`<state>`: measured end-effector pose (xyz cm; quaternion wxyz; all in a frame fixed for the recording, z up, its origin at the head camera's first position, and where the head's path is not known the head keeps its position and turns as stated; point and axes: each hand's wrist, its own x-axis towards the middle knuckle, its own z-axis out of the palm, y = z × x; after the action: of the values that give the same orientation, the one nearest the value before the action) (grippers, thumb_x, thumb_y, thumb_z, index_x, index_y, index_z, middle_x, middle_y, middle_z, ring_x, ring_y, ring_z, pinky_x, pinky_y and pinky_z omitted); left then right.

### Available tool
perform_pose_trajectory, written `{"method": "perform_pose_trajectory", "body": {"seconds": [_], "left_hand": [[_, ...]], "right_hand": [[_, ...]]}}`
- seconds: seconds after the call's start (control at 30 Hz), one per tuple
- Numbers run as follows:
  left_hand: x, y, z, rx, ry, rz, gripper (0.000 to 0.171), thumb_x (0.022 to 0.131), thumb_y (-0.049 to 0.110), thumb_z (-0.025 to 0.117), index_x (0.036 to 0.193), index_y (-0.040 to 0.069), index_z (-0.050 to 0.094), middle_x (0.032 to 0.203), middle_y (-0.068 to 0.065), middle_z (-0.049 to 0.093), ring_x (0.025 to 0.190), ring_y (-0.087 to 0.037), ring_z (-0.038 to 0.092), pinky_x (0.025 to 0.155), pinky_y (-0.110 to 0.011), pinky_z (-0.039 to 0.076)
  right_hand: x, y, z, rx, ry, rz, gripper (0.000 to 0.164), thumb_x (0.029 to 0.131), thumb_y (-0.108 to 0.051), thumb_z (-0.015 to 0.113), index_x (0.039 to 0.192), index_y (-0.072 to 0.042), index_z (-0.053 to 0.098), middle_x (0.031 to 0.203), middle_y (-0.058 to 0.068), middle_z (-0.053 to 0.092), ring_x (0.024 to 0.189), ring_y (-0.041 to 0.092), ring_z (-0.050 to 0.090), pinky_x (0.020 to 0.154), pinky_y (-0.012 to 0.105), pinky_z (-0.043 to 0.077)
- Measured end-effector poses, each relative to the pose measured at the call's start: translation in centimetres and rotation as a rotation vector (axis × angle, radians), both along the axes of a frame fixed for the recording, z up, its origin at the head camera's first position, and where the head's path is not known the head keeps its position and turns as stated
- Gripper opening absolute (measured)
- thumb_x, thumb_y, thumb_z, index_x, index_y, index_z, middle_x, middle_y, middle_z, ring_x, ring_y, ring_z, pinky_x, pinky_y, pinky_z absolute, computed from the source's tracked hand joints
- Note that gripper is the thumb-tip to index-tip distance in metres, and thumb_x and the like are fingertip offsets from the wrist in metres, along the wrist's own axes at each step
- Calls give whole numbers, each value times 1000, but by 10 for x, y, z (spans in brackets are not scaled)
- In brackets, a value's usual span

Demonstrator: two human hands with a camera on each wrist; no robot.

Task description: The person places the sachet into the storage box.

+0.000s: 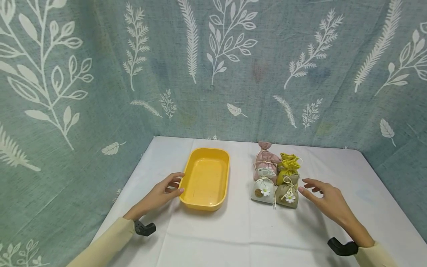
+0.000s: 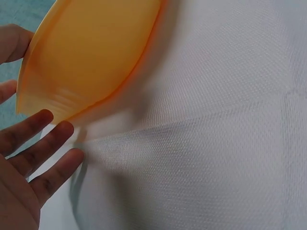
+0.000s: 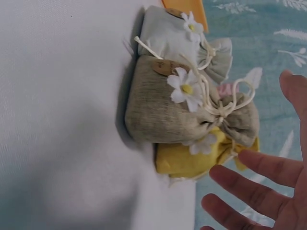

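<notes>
A shallow yellow tray lies on the white cloth, with nothing in it. My left hand is at its left edge, the fingers spread and loosely bent; in the left wrist view some fingertips are right by the tray's rim. To the right of the tray stand several small drawstring pouches: a pink pouch at the back, yellow pouches, a white pouch and a brown pouch in front. Relaxed and holding nothing, my right hand hovers just right of the brown pouch.
White cloth covers the table. A teal curtain with white leaf prints hangs behind it and along the sides. White flowers and cords decorate the pouches.
</notes>
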<state>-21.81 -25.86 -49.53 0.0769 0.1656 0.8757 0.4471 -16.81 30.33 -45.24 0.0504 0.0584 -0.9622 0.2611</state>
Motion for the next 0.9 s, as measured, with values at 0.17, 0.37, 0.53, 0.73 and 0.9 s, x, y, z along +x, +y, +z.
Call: {"method": "perform_pose_trajectory", "body": {"seconds": [0.17, 0.37, 0.53, 0.73, 0.9], "left_hand": [[-2, -3, 0, 29, -28, -32, 65, 99, 41, 70, 156, 25, 42, 142, -10, 56, 122, -26, 59, 103, -48, 50], [-3, -5, 1, 113, -113, -60, 68, 99, 29, 73, 158, 25, 39, 147, -10, 51, 128, -28, 56, 108, -49, 47], [-2, -7, 1, 150, -146, -84, 71, 98, 23, 75, 159, 22, 38, 151, -11, 49, 131, -29, 55, 110, -45, 47], [-3, -9, 0, 160, -173, -113, 75, 95, 24, 77, 159, 21, 38, 154, -11, 46, 129, -29, 57, 108, -39, 49], [-2, -9, -1, 172, -186, -123, 78, 93, 27, 80, 159, 23, 37, 154, -10, 47, 129, -29, 58, 107, -42, 50]], "right_hand": [[-3, -2, -5, -30, -43, -13, 63, 100, -54, 62, 140, -4, 61, 119, 18, 71, 104, 40, 66, 81, 58, 55], [-9, -4, -11, -66, -59, -6, 63, 101, -53, 62, 141, -5, 61, 120, 18, 70, 103, 37, 67, 81, 55, 57], [-14, -5, -17, -88, -72, 3, 66, 100, -56, 62, 141, -4, 60, 121, 17, 70, 102, 34, 68, 80, 51, 58], [-20, -6, -22, -114, -63, -1, 67, 99, -57, 62, 141, -5, 61, 121, 17, 70, 104, 35, 67, 81, 53, 58], [-23, -9, -25, -149, -87, 3, 64, 99, -58, 62, 139, -7, 62, 122, 16, 70, 108, 36, 66, 83, 54, 57]]}}
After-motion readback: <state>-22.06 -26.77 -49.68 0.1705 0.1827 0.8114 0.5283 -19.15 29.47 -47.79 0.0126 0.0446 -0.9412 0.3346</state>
